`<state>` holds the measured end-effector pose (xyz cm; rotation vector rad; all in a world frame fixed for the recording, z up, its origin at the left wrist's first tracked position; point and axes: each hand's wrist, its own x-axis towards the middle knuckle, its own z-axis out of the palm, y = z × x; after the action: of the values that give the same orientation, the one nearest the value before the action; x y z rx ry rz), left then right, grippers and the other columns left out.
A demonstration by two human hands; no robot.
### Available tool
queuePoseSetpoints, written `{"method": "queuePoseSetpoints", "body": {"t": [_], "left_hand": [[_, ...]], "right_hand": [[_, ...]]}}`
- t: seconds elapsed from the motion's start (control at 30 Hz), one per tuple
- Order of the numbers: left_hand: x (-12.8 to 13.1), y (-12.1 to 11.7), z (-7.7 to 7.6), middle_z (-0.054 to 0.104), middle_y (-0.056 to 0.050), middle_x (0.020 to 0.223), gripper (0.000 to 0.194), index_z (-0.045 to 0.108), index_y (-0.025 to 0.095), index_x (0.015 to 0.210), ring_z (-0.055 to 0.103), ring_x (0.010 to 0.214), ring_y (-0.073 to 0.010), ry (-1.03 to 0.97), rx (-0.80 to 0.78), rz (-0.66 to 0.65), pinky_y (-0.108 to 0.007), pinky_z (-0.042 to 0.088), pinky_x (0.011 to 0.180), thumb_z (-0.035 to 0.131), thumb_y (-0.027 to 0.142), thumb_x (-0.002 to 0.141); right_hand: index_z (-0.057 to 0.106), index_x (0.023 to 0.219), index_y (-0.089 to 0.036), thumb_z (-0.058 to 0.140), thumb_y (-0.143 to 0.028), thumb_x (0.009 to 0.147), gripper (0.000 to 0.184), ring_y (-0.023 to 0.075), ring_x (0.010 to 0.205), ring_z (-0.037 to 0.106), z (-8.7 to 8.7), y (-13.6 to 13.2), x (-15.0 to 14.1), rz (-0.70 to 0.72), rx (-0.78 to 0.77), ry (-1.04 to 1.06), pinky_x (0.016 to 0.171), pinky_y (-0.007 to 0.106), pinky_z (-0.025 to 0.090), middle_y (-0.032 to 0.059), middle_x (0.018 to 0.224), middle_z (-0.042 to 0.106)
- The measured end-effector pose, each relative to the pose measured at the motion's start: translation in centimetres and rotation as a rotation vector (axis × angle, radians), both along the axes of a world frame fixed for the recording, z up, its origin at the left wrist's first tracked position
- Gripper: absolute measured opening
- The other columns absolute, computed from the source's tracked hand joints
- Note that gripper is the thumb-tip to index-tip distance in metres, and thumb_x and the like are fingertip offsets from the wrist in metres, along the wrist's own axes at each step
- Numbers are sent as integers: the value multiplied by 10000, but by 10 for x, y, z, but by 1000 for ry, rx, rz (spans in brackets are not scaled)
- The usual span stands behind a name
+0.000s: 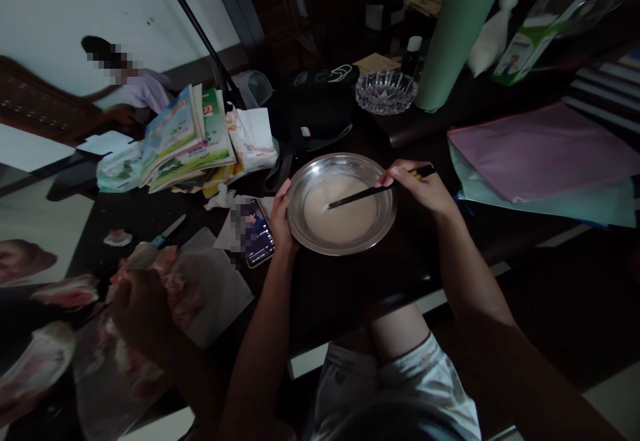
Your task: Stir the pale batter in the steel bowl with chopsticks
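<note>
A wide metal bowl [343, 249] stands near the front edge of the dark table, with a pale, creamy batter [345, 224] in it. At the bowl's left side, my left hand [283, 221] grips the rim, fingers along the outer wall. My right hand [417, 186] is closed around dark chopsticks [357, 195] above the bowl's right rim. Their tips slant down to the left and touch the batter near its middle. Just left of my left hand lies a phone [260, 244] with its screen lit.
Another person's hand [143, 301] is over raw meat [183, 291] on a plastic sheet [220, 287], near a knife [170, 231]. Stacked books [190, 141], a glass ashtray [385, 93], a green cylinder [457, 34] and a pink folder [545, 151] surround the bowl. Someone sits [150, 87] far left.
</note>
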<state>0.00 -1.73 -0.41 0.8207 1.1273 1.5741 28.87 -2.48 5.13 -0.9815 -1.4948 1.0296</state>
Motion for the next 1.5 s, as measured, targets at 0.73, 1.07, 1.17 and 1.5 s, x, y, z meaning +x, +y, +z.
{"method": "queuePoseSetpoints", "body": {"t": [0.73,1.07,1.17,1.5], "left_hand": [[1,-1,3,704,-58,1297,387,731,243,1086,557,1330,-274,12,-2,8,-373,421,1107,717,420,742],[1,-1,2,697,-59,1300,389,723,244,1097,562,1321,-269,23,-8,12,-367,418,1101,715,414,747],[1,-1,2,710,-57,1271,388,728,242,1088,549,1333,-269,28,-7,15,-362,418,1100,719,411,738],[1,-1,3,682,-79,1334,428,729,231,1111,534,1355,-291,31,-2,9,-383,410,1120,728,441,738]], "right_hand": [[732,692,-242,655,-585,865,392,201,803,727,0,0,-2,-4,-10,-6,847,352,551,27,762,774],[733,693,-245,648,-606,859,405,202,812,732,1,-1,-2,20,-13,-21,842,351,551,30,772,774],[718,665,-248,639,-617,860,424,203,769,721,0,0,1,-118,3,2,860,372,551,22,724,759],[725,674,-248,655,-600,856,403,203,792,724,1,-1,0,-82,3,-1,850,357,551,24,746,770]]}}
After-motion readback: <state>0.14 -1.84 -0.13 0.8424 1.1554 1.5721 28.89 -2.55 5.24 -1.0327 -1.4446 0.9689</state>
